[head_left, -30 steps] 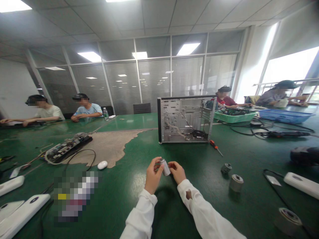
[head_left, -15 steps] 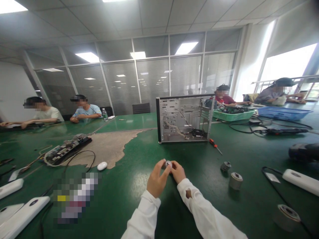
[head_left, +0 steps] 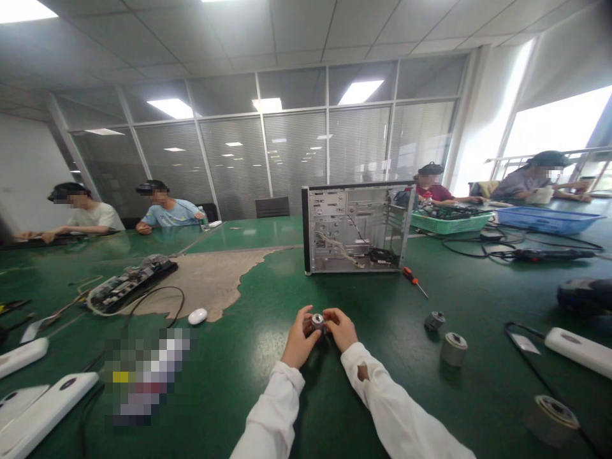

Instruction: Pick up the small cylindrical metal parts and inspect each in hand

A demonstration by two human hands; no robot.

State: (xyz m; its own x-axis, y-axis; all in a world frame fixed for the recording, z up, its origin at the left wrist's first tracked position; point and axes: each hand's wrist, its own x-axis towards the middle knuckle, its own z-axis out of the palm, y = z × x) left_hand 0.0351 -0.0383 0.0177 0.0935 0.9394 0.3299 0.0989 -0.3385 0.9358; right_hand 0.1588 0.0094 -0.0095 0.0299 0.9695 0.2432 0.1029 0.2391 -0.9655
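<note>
HEAD VIEW: left hand (head_left: 299, 339) pinches small metal cylinder (head_left: 317, 322) between thumb and fingers; right hand (head_left: 341, 330) has fingers bent at cylinder's right side, grip cannot be told; cylinder sits between hands, in front of open computer case (head_left: 329, 245)

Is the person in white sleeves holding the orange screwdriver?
No, the left hand and right hand are at a small metal cylinder, while the screwdriver lies on the green table.

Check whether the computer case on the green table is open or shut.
Open: the side of the computer case facing the camera has no panel on it, exposing the black cables inside.
</note>
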